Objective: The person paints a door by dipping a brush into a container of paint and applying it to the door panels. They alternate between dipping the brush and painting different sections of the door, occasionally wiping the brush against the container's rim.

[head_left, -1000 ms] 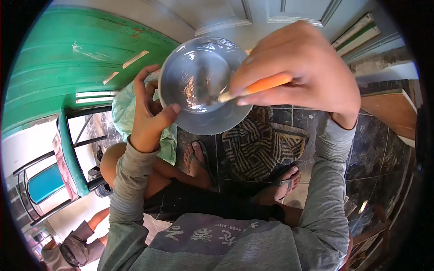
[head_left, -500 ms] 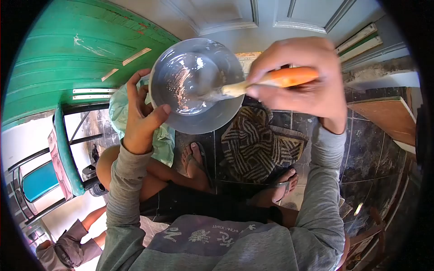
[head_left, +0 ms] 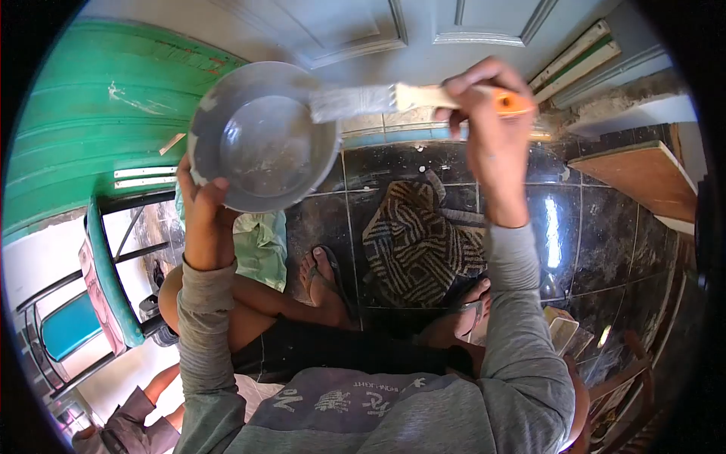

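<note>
My left hand [head_left: 203, 216] grips a grey bowl [head_left: 324, 163] by its near left rim, thumb on the edge and fingers underneath. A shiny film of grey liquid lies in the bottom of the bowl. In my right hand [head_left: 491, 125] is a paintbrush [head_left: 420, 97] with a pale handle and an orange end, my fingers closed around it. Its flat bristles are coated grey and point left, overlapping the bowl's right rim in this view.
A grey panelled door [head_left: 363, 38] stands ahead, beside a green plank wall [head_left: 98, 113]. On the black tiled floor lies a patterned cloth [head_left: 423, 242] between my sandalled feet. A light green plastic bag [head_left: 261, 253] is under the bowl. Another person's legs [head_left: 151, 401] show lower left.
The brush has come up out of the bowl to its right rim. My left hand has shifted the bowl leftward, and my right hand has moved slightly left and turned.
</note>
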### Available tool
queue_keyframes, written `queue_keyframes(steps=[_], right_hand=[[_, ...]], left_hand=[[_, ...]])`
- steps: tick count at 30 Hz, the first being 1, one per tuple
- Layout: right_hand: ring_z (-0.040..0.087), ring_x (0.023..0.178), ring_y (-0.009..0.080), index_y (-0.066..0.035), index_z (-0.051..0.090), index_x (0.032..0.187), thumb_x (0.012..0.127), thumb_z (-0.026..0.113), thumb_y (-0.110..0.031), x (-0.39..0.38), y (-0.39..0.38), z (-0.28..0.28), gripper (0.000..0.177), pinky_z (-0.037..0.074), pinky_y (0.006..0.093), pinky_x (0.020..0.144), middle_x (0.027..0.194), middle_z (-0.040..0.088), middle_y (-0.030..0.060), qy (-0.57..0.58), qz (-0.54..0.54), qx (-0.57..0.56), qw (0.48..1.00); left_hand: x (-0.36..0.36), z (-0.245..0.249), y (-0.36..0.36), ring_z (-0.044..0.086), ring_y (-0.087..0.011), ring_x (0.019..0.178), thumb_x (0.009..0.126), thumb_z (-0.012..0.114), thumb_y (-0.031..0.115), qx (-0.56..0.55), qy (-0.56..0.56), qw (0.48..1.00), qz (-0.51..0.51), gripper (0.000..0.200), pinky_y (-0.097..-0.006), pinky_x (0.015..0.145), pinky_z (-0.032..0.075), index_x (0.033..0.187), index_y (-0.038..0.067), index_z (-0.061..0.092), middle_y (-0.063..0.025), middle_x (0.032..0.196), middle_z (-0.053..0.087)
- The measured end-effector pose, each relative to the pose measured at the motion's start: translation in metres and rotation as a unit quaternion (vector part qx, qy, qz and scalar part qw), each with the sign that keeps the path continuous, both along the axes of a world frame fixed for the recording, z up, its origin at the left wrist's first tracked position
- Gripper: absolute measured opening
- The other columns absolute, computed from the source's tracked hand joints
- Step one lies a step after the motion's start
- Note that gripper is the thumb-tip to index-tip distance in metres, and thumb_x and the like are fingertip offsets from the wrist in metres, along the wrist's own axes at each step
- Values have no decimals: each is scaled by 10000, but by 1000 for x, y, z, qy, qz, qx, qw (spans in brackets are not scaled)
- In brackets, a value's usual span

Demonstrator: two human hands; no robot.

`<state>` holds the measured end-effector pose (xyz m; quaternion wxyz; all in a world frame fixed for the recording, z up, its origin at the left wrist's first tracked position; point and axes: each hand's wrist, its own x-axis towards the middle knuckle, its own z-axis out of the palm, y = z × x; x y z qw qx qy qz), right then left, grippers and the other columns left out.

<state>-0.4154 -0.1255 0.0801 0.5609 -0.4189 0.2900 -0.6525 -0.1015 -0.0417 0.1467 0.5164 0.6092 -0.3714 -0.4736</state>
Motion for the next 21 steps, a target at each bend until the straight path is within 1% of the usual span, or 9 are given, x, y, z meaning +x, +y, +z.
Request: queue_keyframes(steps=[1,4,5,8,12,14,16,18,21], right_hand=[[716,672,174,11,605,898,856,690,-36,9,6,-9,105,494,235,492,790,691,96,-14,5,55,998],[696,678,178,7,590,902,882,662,-39,21,11,-34,88,504,247,544,829,675,100,-76,-46,87,992],[690,679,181,6,586,911,889,653,-38,22,8,-44,84,507,250,556,832,667,99,-96,-68,94,989],[680,686,191,4,568,935,907,631,-39,25,-5,-72,81,517,259,587,840,648,98,-156,-149,109,970],[679,702,199,-2,526,947,931,642,-72,62,-4,-115,136,530,268,599,897,640,108,-198,-300,115,926],[690,763,203,-8,525,953,921,674,-70,91,13,-131,164,532,266,611,913,637,99,-120,-377,139,908],[696,840,207,-2,569,949,890,711,-50,124,33,-155,161,552,302,651,952,670,114,-52,-383,137,912],[703,868,230,-10,628,936,861,740,-51,149,40,-182,141,557,322,698,1004,696,149,125,-379,21,917],[704,857,273,-31,669,926,842,753,-65,160,38,-173,124,556,336,733,1038,700,172,190,-340,-67,919]], left_hand=[[0,0,-2,551,-327,1244,741,641,175,-10,10,1000,17,800,-539,961,555,1456,131,284,-151,1401,453],[4,7,3,547,-338,1253,753,638,172,-2,-23,998,63,800,-540,948,557,1465,127,276,-145,1403,458],[-2,12,6,492,-330,1323,827,633,334,8,-52,995,85,772,-540,1032,489,1503,127,325,-122,1471,432],[2,26,11,500,-323,1318,862,595,342,-18,-36,997,72,693,-545,1042,474,1481,131,364,-106,1457,459],[21,41,23,496,-320,1327,892,570,395,-47,30,988,144,658,-563,1091,414,1471,133,401,-103,1464,485],[20,53,29,474,-336,1350,897,566,406,-67,39,986,147,672,-575,1116,375,1481,120,398,-116,1478,479],[29,58,36,471,-346,1352,887,580,409,-69,45,985,152,684,-576,1131,359,1475,102,411,-139,1471,489],[37,60,42,503,-341,1319,891,575,382,-71,56,989,113,680,-570,1081,420,1477,93,387,-132,1459,493],[49,57,48,519,-345,1302,889,576,376,-60,58,994,76,696,-569,1063,443,1484,83,366,-143,1453,494]])
